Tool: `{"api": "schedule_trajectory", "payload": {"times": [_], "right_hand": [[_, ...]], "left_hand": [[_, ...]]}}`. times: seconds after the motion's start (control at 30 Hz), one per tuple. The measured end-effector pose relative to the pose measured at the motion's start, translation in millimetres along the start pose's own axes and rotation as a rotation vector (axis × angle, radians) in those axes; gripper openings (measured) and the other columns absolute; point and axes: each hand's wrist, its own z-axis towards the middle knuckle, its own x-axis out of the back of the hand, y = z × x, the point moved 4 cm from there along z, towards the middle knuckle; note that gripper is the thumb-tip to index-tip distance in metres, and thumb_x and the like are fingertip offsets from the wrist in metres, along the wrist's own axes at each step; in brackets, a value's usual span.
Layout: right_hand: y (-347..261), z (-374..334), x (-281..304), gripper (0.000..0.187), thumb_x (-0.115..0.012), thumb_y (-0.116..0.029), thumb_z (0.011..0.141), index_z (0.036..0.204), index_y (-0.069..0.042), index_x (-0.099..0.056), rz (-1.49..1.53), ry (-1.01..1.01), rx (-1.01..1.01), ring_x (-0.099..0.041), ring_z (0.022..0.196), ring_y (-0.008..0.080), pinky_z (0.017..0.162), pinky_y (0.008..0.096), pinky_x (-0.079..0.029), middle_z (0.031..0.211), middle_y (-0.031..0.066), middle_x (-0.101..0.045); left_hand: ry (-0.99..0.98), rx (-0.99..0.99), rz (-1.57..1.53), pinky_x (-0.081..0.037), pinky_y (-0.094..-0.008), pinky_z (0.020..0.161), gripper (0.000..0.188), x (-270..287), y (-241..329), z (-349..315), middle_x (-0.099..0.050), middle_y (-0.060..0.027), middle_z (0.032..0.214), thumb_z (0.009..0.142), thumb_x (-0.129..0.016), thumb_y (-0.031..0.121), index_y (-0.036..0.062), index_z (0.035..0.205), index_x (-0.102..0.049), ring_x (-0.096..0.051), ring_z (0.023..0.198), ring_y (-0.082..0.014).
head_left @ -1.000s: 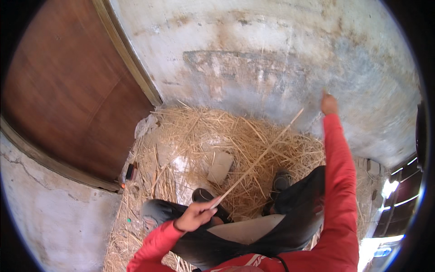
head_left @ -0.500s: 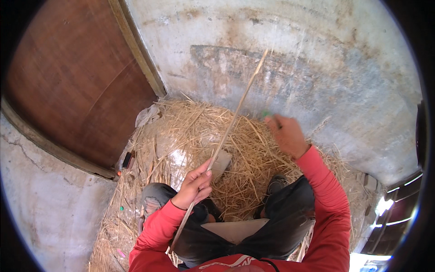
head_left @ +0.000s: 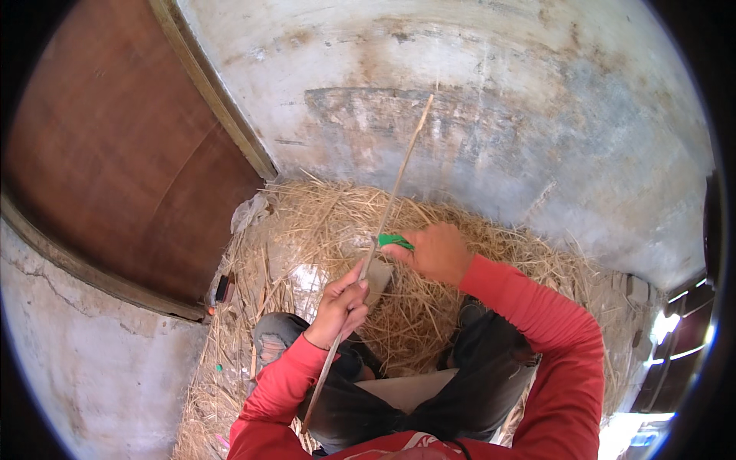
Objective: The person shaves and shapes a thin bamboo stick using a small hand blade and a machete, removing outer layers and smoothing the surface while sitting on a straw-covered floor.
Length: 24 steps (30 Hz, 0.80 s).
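A long, thin wooden stick (head_left: 404,170) slants from my lap up toward the far wall. My left hand (head_left: 340,304) is closed round it below its middle. In my right hand (head_left: 439,251) is a small green-handled tool (head_left: 396,242), its tip against the stick just above my left fingers. What the tool's tip looks like is too small to make out. Under the hands lies a flat greyish block (head_left: 376,280) amid pale shavings (head_left: 410,318). My knees are spread to either side of it.
A stained plaster wall (head_left: 491,115) stands ahead, and a brown door panel (head_left: 123,146) in a wooden frame is at the left. Straw-like shavings cover the floor. Crumpled plastic (head_left: 249,212) and a small dark object (head_left: 224,288) lie by the door; bricks (head_left: 636,288) are at the right.
My right hand has come down and left, bringing the green-handled tool against the stick. My left hand keeps its hold, and the stick's far end appears slightly lower and further left.
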Motion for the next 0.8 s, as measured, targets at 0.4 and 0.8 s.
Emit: {"api": "schedule_trajectory", "payload": {"times": [0.4,0.8], "right_hand": [[314.2,-129.5,75.6,0.064,-0.047,-0.053,0.103,0.081,0.003,-0.068,-0.191,0.634,-0.825,-0.06,0.068,0.0435,0.072,0.0509,-0.048,0.073,0.0255,-0.064],[14.8,-146.5,80.5,0.045,-0.048,-0.036,0.108,0.077,-0.005,-0.057,0.674,0.682,-0.463,-0.036,0.058,0.0104,0.055,0.0312,-0.03,0.062,-0.0016,-0.041]], "left_hand": [[-0.1,0.187,0.076,-0.024,-0.0218,0.041,0.051,51.6,-51.6,-132.9,-0.028,0.0067,0.063,0.107,-0.047,0.009,0.0237,0.156,-0.041,-0.025,0.044,-0.0046],[-0.211,0.057,-0.102,-0.025,-0.0201,0.04,0.051,-2.4,-51.9,-150.7,-0.03,0.0049,0.067,0.109,-0.046,0.016,0.0184,0.159,-0.035,-0.023,0.045,-0.005]]}}
